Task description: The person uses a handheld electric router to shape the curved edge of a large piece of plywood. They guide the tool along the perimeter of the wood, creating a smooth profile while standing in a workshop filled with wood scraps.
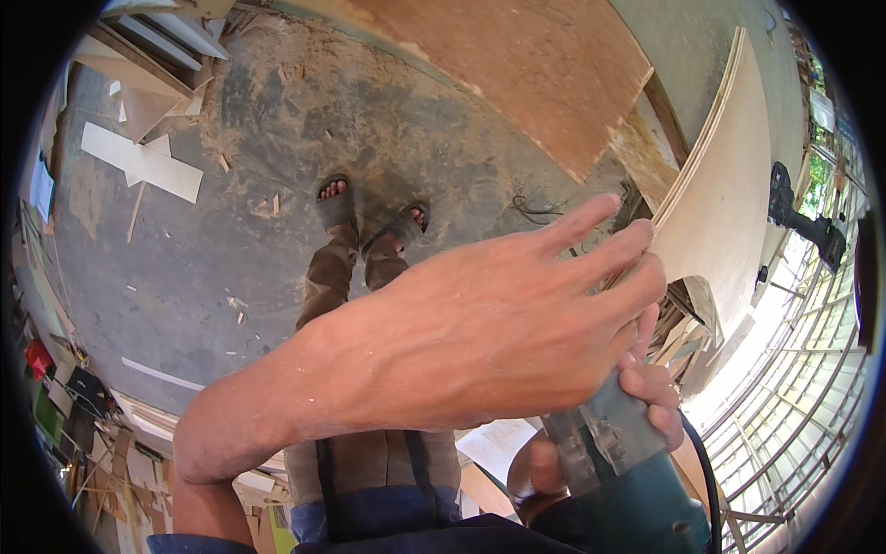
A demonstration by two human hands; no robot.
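Note:
My right hand is wrapped round a teal power tool with a grey metal front, by its shape a jigsaw. The tool is tipped up close to my body, and a black cord runs along its right side. From the left, my left hand reaches across over the tool's front end. Its outer two fingers stretch away, while the finger nearest the tool is bent down at the metal front. What that finger and the hidden thumb hold is covered by the hand.
Curved plywood sheets stand at the right, just beyond my fingers. A large brown board lies ahead. Pale offcuts and sawdust are scattered on the grey floor. Wood scraps pile up at lower left; a barred window is at right.

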